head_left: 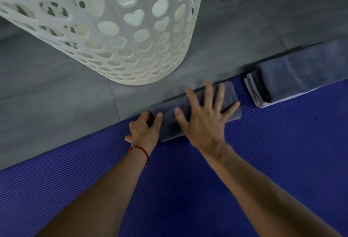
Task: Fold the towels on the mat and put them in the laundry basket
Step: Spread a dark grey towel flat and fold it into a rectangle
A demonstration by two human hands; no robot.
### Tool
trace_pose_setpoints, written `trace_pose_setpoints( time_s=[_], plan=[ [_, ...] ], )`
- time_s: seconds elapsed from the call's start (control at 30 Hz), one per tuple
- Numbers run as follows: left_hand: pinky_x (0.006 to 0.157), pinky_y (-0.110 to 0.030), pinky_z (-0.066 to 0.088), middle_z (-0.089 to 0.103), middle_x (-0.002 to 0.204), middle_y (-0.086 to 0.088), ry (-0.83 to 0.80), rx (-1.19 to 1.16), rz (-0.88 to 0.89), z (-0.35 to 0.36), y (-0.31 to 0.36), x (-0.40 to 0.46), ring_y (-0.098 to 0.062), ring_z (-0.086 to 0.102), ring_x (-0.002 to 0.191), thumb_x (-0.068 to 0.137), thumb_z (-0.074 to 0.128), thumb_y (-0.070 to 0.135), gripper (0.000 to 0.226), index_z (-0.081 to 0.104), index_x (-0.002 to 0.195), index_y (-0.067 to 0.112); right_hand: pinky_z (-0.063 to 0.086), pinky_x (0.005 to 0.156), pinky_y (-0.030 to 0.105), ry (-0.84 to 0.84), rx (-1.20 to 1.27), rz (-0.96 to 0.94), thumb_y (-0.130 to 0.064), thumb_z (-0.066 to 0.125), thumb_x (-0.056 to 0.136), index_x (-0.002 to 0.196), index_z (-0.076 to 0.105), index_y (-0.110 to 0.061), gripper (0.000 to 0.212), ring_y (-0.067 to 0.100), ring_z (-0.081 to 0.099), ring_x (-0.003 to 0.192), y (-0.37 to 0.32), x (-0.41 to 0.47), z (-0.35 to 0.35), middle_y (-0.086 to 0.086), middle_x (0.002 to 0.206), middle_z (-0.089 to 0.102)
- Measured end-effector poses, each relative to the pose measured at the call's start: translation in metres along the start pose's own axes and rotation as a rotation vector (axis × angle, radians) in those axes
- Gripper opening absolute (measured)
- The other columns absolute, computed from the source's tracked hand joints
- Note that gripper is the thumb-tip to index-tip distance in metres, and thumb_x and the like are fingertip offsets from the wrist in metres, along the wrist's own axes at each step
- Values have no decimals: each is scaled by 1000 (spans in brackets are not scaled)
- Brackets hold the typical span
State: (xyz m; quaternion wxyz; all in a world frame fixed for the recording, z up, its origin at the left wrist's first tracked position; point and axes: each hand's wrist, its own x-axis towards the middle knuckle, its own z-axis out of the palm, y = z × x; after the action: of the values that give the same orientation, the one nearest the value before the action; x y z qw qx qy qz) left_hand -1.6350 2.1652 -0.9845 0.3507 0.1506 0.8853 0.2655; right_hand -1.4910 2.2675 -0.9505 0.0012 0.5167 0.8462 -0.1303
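I see the folded grey towel point(195, 110) at the far edge of the blue mat point(207, 189). Left hand point(144, 131) pinches its near-left end, fingers curled; right hand point(204, 116) lies flat on top, fingers spread. The white laundry basket point(120, 35) stands beyond on the grey floor point(47, 95); a second folded towel point(293, 78) lies to the right.

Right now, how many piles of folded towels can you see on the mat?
2: one folded towel under both hands at the mat's far edge, one stack further right. The basket's contents stay hidden.
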Motion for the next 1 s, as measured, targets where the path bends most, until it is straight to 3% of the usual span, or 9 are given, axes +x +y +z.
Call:
trace_pose_setpoints(
  time_s=[0.13, 0.27, 0.33, 0.43, 0.53, 0.63, 0.73, 0.83, 1.0],
  plan=[
    [111, -53, 28, 69, 102, 14, -38, -33, 54, -8, 2, 2, -17, 60, 109, 77, 58, 77, 32, 63, 89, 48, -5, 106, 83, -58, -107, 23, -76, 19, 94, 158, 25, -40, 74, 43, -16, 154, -1, -2, 26, 12, 171, -1],
    [108, -62, 37, 72, 93, 19, -108, -70, 49, -13, 0, 7, -11, 67, 96, 67, 63, 84, 46, 68, 90, 45, -7, 106, 83, -96, -143, 9, -76, 14, 94, 160, 19, -40, 75, 43, -20, 153, -2, 0, 22, 11, 171, -5],
    [105, -57, 46, 73, 97, 19, -179, -116, 49, -20, 4, 7, -13, 69, 100, 63, 65, 88, 51, 70, 93, 46, -8, 106, 83, -142, -150, 9, -76, 11, 93, 160, 13, -41, 76, 43, -24, 152, -2, 3, 20, 10, 171, -10],
    [94, -30, 52, 68, 118, 12, -326, -202, 93, -35, 9, -10, -14, 63, 116, 83, 75, 58, 38, 63, 114, 39, -11, 105, 83, -240, -162, 13, -78, 8, 92, 160, 3, -43, 77, 42, -30, 150, -1, 7, 15, 8, 170, -19],
    [111, -46, 42, 47, 145, 11, -295, -16, 224, -55, -20, -49, -17, 40, 138, 77, 71, 67, 63, 46, 133, 49, -10, 105, 83, -333, -128, 27, -81, 10, 91, 160, -2, -44, 79, 41, -31, 149, -1, 14, 7, 7, 169, -23],
    [112, -70, 27, 0, 166, 12, -237, 372, 164, -76, -92, -104, -27, 2, 153, 73, 69, 71, 89, 21, 147, 63, -6, 107, 84, -238, -61, -71, -79, 23, 92, 162, -2, -41, 83, 42, -24, 152, -12, -12, -13, 10, 169, -19],
    [108, -80, 23, -50, 153, 10, -334, 614, -27, -104, -167, -160, -39, -28, 150, 74, 78, 64, 119, -17, 146, 66, -1, 111, 82, -298, -10, -386, -63, 48, 93, 161, 0, -43, 85, 40, -23, 153, -48, -117, -9, 6, 169, -25],
    [102, -85, 23, -62, 143, 3, -385, 790, 19, -112, -200, -180, -45, -38, 144, 70, 86, 54, 138, -32, 141, 63, -5, 110, 83, -698, -112, -410, -53, 63, 93, 158, -16, -42, 103, 46, -36, 146, -87, -245, 22, 8, 157, -47],
    [96, -92, 14, -60, 144, 5, -354, 709, 36, -110, -202, -174, -43, -41, 142, 65, 94, 39, 148, -31, 139, 67, -3, 104, 87, -705, -275, -306, -55, 79, 78, 157, -25, -34, 132, 56, -37, 141, -105, -287, 58, 19, 154, -48]
  ],
)
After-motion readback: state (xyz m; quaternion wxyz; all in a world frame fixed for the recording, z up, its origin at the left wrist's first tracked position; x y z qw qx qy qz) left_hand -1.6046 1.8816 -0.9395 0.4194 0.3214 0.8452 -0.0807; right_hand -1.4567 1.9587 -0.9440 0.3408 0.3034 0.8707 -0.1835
